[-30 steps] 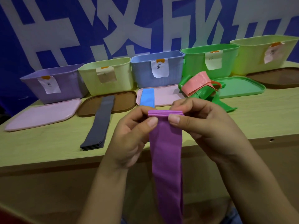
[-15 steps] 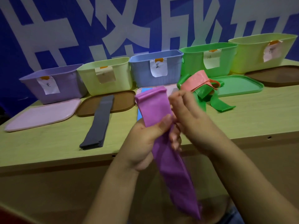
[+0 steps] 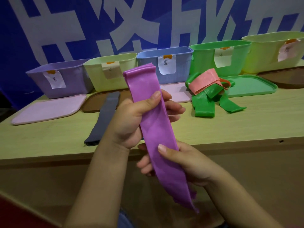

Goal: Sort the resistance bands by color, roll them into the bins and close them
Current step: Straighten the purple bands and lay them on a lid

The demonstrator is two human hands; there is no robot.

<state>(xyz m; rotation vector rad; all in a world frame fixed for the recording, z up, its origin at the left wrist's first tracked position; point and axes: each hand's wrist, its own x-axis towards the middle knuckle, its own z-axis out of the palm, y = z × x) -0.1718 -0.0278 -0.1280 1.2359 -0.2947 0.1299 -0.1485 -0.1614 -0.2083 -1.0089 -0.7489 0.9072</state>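
Head cam looks down over a long wooden table (image 3: 230, 129) against a blue banner with big white characters (image 3: 115, 22). Five open bins sit in a row along the back, each with a paper label: a purple bin (image 3: 72, 79), a pale yellow-green bin (image 3: 98, 74), a blue bin (image 3: 177, 66), a green bin (image 3: 207, 60) and another yellow-green bin (image 3: 266, 51) at the far right. Lids lie flat in front of them: a pink lid (image 3: 46, 109), a brown lid (image 3: 93, 104), another pink lid (image 3: 177, 92) mostly hidden behind the hands, a green lid (image 3: 250, 86) and a second brown lid (image 3: 286, 78) at the right edge.

A dark grey band (image 3: 103, 119) lies flat and straight, its far end on the first brown lid. Over by the green lid there's a messy heap of green bands (image 3: 205, 106) with a salmon-pink band (image 3: 204, 81) draped on top.

Up front, a folded purple band (image 3: 151, 116) is held off the table, slanting, top end up near the blue bin, tail hanging below the table edge. Left hand (image 3: 130, 119) grips it around the upper middle, thumb across the front. Right hand (image 3: 184, 162) pinches it lower down, thumb on front, fingers behind.
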